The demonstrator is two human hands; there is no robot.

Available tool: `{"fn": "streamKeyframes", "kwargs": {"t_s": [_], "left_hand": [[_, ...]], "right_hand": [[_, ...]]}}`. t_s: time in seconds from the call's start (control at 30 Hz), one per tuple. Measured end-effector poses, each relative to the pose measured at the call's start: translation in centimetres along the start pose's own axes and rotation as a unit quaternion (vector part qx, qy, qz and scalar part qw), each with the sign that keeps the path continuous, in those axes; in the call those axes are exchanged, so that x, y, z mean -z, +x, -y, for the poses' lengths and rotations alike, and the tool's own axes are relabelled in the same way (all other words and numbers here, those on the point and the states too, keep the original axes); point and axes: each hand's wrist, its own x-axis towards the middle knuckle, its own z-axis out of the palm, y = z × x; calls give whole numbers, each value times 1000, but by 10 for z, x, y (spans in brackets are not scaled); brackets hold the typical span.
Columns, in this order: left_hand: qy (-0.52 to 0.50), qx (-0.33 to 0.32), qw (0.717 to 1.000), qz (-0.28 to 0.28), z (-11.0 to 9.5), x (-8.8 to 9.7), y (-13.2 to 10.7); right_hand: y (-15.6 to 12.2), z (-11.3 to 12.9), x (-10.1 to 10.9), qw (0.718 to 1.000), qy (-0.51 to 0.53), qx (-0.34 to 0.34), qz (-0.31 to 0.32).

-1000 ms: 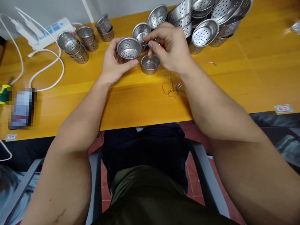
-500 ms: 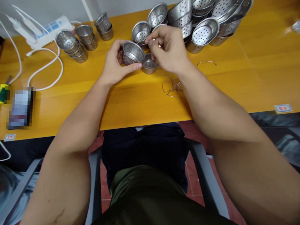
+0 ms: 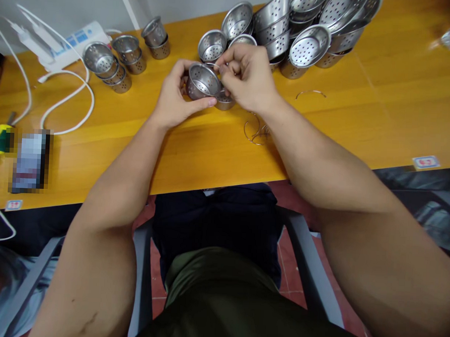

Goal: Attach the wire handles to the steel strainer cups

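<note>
Here, in the head view, the fingers of your left hand (image 3: 175,100) curl round a perforated metal cup (image 3: 204,83), which tilts over the desk (image 3: 210,160) with its mouth toward your right hand (image 3: 252,79). Your right fingers pinch a thin wire (image 3: 212,64) at the cup's far rim. A second cup (image 3: 225,103) stands just beside the held one, partly hidden. Loose curved wires (image 3: 253,139) lie near your right wrist, with a single wire (image 3: 311,91) farther right. Stacked cups (image 3: 274,29) rise beyond your right hand; more cups (image 3: 126,46) stand left, near a white power strip (image 3: 79,42).
</note>
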Motion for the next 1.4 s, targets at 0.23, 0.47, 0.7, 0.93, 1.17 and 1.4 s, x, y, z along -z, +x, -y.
{"fn": "streamKeyframes", "kwargs": {"t_s": [0.23,0.47,0.7,0.93,1.17,1.4], "left_hand": [[9,1,1000,-13,4,-2,1],[-9,-3,1000,3,1,-2,0],[35,-2,999,6,-14,-5,-5],[-3,-20,1000,-1,9,-5,-2],[-88,-35,995,27,39,-7,3],[-140,4,990,24,16,-7,1]], "right_hand": [[-1,-5,0,999,-22,41,-7],[-5,-1,-2,998,-37,48,-2],[-12,11,-14,997,-50,62,-11],[-14,24,-6,998,27,-29,42],[-13,19,23,976,109,29,187],[-9,10,16,977,135,24,160]]}}
